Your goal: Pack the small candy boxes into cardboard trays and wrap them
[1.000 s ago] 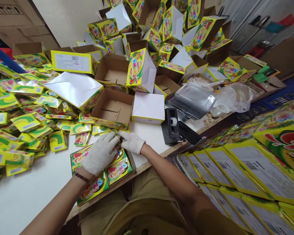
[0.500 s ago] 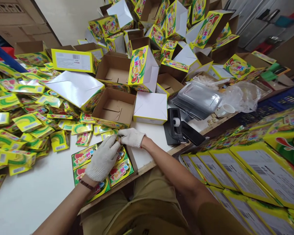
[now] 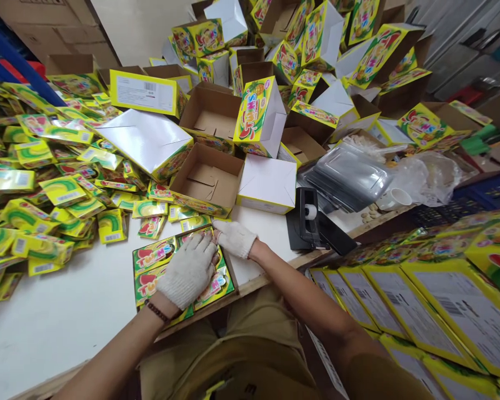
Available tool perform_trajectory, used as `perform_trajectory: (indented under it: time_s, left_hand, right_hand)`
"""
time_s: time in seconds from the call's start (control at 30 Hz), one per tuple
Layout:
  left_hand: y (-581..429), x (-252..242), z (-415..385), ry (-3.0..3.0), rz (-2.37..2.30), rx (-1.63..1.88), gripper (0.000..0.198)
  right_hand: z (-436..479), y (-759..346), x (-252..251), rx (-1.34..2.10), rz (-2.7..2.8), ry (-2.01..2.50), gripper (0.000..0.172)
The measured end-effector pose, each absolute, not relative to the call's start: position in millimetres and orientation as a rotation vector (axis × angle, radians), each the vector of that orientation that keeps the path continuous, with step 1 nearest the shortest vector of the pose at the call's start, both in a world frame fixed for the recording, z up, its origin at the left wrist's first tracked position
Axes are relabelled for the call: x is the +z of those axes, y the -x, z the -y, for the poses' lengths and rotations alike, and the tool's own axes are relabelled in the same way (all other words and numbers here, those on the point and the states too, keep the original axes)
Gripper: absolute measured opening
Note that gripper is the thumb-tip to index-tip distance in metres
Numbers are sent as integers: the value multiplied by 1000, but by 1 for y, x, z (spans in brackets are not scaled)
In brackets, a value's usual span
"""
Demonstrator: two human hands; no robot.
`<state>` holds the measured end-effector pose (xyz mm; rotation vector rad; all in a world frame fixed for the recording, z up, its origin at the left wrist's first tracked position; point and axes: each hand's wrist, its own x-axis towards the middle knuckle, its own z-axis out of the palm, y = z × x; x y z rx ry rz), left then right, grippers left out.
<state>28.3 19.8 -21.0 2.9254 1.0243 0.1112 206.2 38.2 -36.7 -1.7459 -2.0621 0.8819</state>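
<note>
A shallow carton (image 3: 134, 278) at the table's front edge holds several flat green and yellow fruit-print packs (image 3: 154, 254) with "TWINS" lettering. Across the packs lies my left hand (image 3: 187, 272), in a white knit glove, its fingers stretched forward and touching their tops. My right hand (image 3: 236, 239), gloved too, grips the carton's far right corner with its fingertips. Both hands are close together there, and the packs beneath the left palm are hidden. A brown bead bracelet circles the left wrist.
Loose yellow packs (image 3: 62, 191) heap up on the left. Open brown-lined cartons (image 3: 210, 178) pile up beyond the hands. To the right stand a black tape dispenser (image 3: 304, 222), clear plastic trays (image 3: 345, 175) and a white cup (image 3: 394, 198). Filled yellow boxes (image 3: 400, 294) are stacked beside the table.
The whole view has shifted, so things appear farther right. My left hand has slid slightly forward over the packs, fingers flatter. My right hand stays at the carton's far corner.
</note>
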Motion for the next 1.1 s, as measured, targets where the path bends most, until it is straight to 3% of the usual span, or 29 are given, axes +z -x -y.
perform_trajectory:
  time_s: [0.2,0.37,0.6,0.73,0.83,0.93,1.03,1.1]
  left_hand:
    - [-24,-14,-26,-2893,-971,158,39]
    - [-23,-15,-25,-2880,-959,103,42]
    - [7,-13,-21,-2510,-1075,705,36]
    - [33,-4,-1,-2335,-1189,824,33]
    - [28,6,12,-2029,-1311,856,34]
    - [-4,18,21,-1454,-1314,742,48]
    - [-37,27,21,-976,-1054,648,64]
    - [-45,29,16,-841,-961,658,62]
  right_hand:
    - [-39,-232,-44,765,2044,1916,22]
    - [-49,-212,-62,474,2240,1937,38]
    - [-47,-208,-90,389,2007,1982,32]
    - [-14,-240,-99,571,1590,1822,57]
    - [10,-252,-86,965,1063,1543,70]
    - [27,-237,-58,1312,716,1101,79]
    - [39,-210,-27,1429,698,863,79]
    - [43,-201,-13,1428,842,862,85]
